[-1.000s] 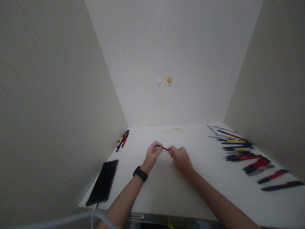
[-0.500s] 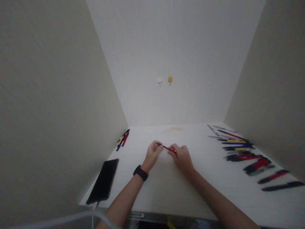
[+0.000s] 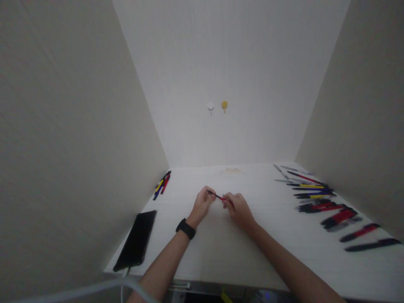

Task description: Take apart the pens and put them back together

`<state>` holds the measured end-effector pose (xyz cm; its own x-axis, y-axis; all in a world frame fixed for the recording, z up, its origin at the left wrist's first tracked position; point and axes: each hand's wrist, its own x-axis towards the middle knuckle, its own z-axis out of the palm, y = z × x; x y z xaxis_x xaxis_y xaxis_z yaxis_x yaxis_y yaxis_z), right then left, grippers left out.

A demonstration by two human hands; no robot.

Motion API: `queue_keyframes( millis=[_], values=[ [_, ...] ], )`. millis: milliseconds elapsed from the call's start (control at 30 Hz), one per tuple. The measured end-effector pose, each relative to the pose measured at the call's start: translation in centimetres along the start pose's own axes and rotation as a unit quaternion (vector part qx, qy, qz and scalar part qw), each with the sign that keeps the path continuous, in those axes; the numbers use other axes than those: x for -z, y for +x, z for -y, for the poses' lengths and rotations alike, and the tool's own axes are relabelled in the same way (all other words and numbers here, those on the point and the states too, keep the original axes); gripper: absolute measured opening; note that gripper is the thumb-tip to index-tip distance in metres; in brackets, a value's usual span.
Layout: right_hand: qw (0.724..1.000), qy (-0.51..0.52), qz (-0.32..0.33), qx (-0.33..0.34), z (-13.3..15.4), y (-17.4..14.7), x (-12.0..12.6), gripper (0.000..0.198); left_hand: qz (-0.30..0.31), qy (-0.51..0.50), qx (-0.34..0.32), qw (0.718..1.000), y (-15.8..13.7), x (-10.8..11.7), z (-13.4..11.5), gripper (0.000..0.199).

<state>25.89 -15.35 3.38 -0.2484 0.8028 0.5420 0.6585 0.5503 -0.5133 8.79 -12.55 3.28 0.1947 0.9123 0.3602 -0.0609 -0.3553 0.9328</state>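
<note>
Slim red-and-black pen: left hand and right hand pinch opposite ends; I judge handling unfinished, pen not released.

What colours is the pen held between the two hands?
The pen is black and red, best seen in the head view.

Bench, white; faint brownish mark near rear edge. Back wall, pale; white hook, yellow hook, side by side. Left wall, right wall: grey, dim.
</note>
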Motion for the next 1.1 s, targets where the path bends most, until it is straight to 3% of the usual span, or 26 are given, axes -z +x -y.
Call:
queue_keyframes(
  millis=[133,267,567,900,1100],
  values=[
    [1.000,-0.009,0.000,0.017,0.15,0.19,0.17,0.024,-0.029,0.004,-0.006,1.000,-0.09,0.01,-0.25,0.027],
    [0.998,-0.040,-0.053,0.004,0.31,0.11,0.28,0.025,-0.075,0.012,-0.015,0.997,-0.11,-0.02,-0.54,0.026],
    [0.997,-0.067,-0.041,0.018,-0.24,0.21,0.03,0.015,-0.050,0.010,0.018,0.999,-0.14,-0.15,-0.81,0.029],
    [0.998,-0.038,0.012,0.042,-0.24,0.07,0.31,0.028,-0.035,-0.019,0.018,0.999,-0.22,-0.08,-0.73,0.031],
    [0.997,-0.061,-0.038,0.020,0.27,0.11,0.41,0.026,-0.070,-0.024,0.018,0.997,-0.23,0.04,-0.67,0.032]
  ],
)
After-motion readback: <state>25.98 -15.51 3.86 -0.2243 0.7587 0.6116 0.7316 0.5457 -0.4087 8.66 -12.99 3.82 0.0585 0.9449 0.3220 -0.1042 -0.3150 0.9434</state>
